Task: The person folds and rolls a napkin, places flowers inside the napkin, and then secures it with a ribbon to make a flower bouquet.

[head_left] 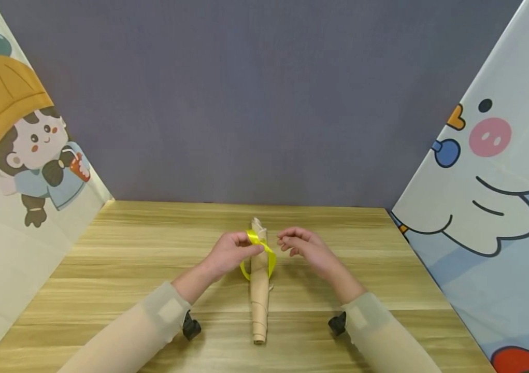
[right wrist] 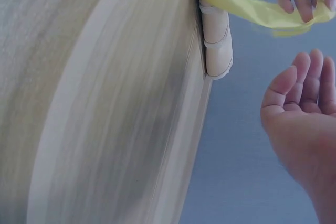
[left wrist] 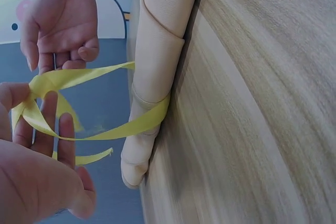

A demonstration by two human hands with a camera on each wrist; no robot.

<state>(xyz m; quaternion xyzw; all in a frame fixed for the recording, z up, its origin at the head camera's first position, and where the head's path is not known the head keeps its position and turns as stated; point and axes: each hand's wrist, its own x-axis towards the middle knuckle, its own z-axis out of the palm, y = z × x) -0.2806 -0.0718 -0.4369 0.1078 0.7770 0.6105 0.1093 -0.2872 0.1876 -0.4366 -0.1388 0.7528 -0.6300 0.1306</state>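
A long tan sheet rolled into a tube [head_left: 259, 295] lies lengthwise on the table, its spiral edges showing along it. Around its upper part runs a loose yellow ribbon [head_left: 271, 263], lifted off the tube in a wide loop. My left hand [head_left: 231, 254] pinches the ribbon above the roll, between thumb and fingers; a frayed ribbon end [left wrist: 100, 157] hangs past those fingers in the left wrist view. Just to the right of the roll, my right hand [head_left: 308, 249] is raised with loosely bent fingers. In the right wrist view this right hand [right wrist: 310, 103] holds nothing, apart from the ribbon.
The wood-grain table [head_left: 152, 233] runs back to a grey-blue panel [head_left: 245, 103]. Printed cartoon panels flank it, a child in a yellow hat [head_left: 8, 98] on the left and a white character [head_left: 520, 103] on the right.
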